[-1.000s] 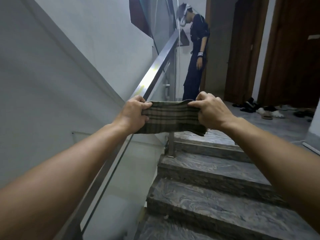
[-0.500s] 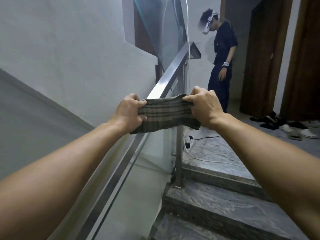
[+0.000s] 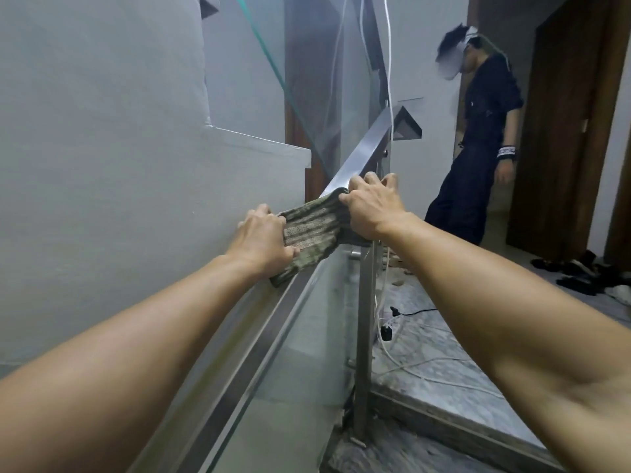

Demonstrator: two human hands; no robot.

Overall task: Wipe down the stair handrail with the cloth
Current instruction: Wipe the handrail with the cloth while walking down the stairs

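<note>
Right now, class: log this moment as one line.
hands: left, right gripping striped green cloth | cloth: draped over steel handrail | stage: wiping

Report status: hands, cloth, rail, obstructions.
Both hands, left and right, grip cloth. Cloth draped over handrail. Bare rail ahead; white cable hangs near top end.

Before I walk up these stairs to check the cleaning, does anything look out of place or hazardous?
Yes. Loose white cables and a black plug trail across the landing beside the rail post, and shoes lie scattered near the doorway: possible trip hazards.
</note>
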